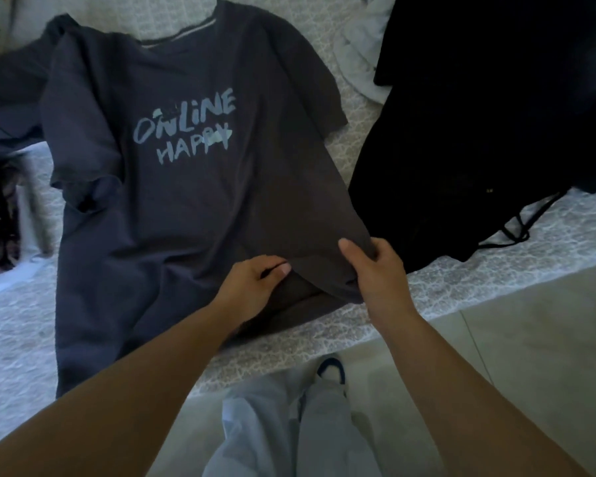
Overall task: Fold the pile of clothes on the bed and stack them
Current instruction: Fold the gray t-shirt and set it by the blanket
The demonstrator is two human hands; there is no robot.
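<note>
Currently a dark navy T-shirt (172,187) with pale "ONLINE HAPPY" print lies face up, spread across the bed (444,280), collar toward the far edge, hem at the near edge where the person stands. Left hand (252,287) pinches the hem cloth, thumb on top, fingers curled under. Right hand (375,270) grips the hem's right corner, thumb over the fabric, and lifts it slightly off the cover.

Handling, as a judgement: thin jersey, light, fully limp, no stiffness to hold a shape. It will sag and crease wherever unsupported, and likely drags a bit on the textured cover rather than sliding. Not fragile. Best holds are hem corners, side seams and shoulders, so a whole edge travels together; a mid-panel pinch would just bunch it. Left sleeve looks rumpled, needs flattening before folding over.

Another dark garment (11,80) sits at the far left edge. Black clothing with drawcords (479,132) is piled along the right side, just beside the shirt, with pale cloth (362,53) behind it.
</note>
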